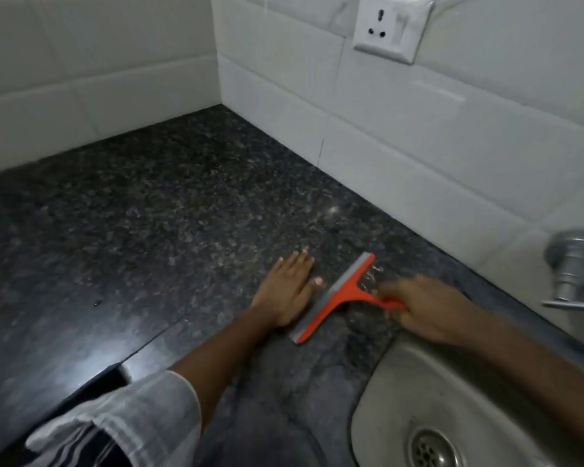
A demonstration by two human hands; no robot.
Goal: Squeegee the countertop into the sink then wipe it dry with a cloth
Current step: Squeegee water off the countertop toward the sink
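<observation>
Right now my right hand (429,308) has its fingers (390,291) wrapped round the orange handle of the squeegee (338,294), clamped on it, though the hand is blurred and I cannot pick out each finger. My left hand (289,288) lies flat on the granite surface (149,214), fingers straight and close together, pressing down and holding nothing; its thumb side sits just beside the blade.

What my next pull hangs on, as I judge it: the squeegee's blade runs as a long diagonal, from its near end by my left wrist up to its far end toward the tiled wall (402,146), with the handle branching off toward the sink (418,392). So the blade stands between my two hands, and the sink lies behind the right hand, down and to the right. The right hand is the one nearer the basin, so dragging along the handle's line should carry the water over the rim. A few droplets glint on the surface just past the blade on the handle's side.

Counting: one squeegee, one sink with one drain (430,449), one tap (573,267), one wall socket (390,28), two hands. I see no drying cloth; only my striped sleeve (122,429).
</observation>
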